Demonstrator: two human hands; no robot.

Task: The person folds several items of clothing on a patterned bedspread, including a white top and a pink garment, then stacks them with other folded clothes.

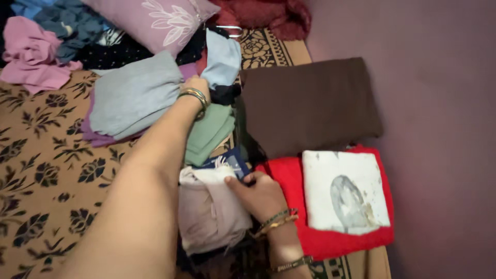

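Sorting folded clothes: left hand [198,86] grips the grey folded garment [135,93]; right hand [260,194] pinches the navy cloth [231,160] beside the pale pink bundle [209,212]. Next move likely requires stacking neatly.

Dim, warm indoor light; soft blur.

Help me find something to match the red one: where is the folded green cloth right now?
In the head view the folded green cloth lies at centre, just below the left hand, between the grey cloth and the brown cloth.
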